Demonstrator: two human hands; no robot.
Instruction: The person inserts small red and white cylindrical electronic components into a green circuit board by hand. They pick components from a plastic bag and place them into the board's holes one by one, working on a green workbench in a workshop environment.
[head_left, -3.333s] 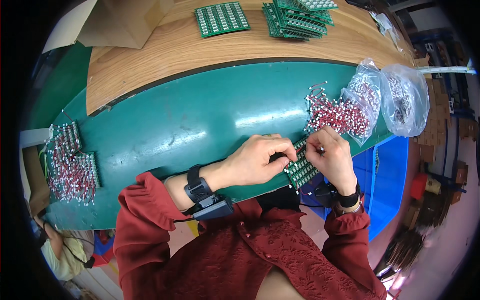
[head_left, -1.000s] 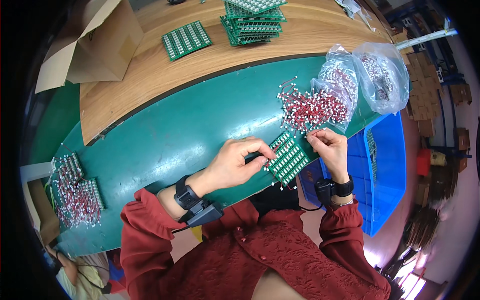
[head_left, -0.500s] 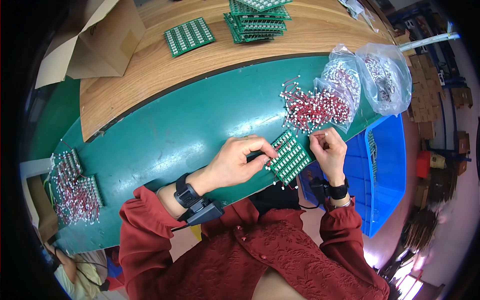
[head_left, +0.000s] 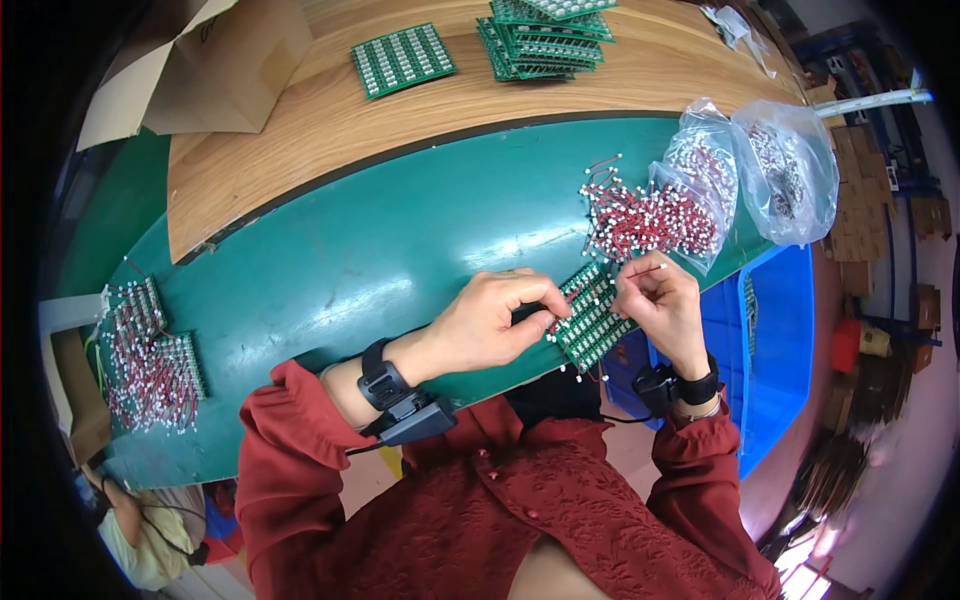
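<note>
A green circuit board (head_left: 596, 334) with rows of small white connectors lies tilted at the near edge of the green table, between my hands. My left hand (head_left: 508, 316) is closed at its left edge, thumb and index finger gripping the board near some red wires. Over the board's right side, my right hand (head_left: 662, 308) pinches a short red wire lead (head_left: 648, 270) with a white plug end. Several leads hang from the board's left and near edges. Just beyond it is a heap of red wire leads (head_left: 640, 222) with white plugs.
Two clear plastic bags (head_left: 785, 175) of leads stand at the right, above a blue bin (head_left: 785, 350). Boards are stacked (head_left: 545, 45) on the wooden shelf, beside a single board (head_left: 403, 60) and a cardboard box (head_left: 225, 70). Wired boards (head_left: 155, 355) lie far left; another person (head_left: 150, 530) sits beyond.
My right hand has moved from beside the heap onto the board's right side, with a lead between its fingers. My left hand keeps its place at the board. The whole view has shifted slightly.
</note>
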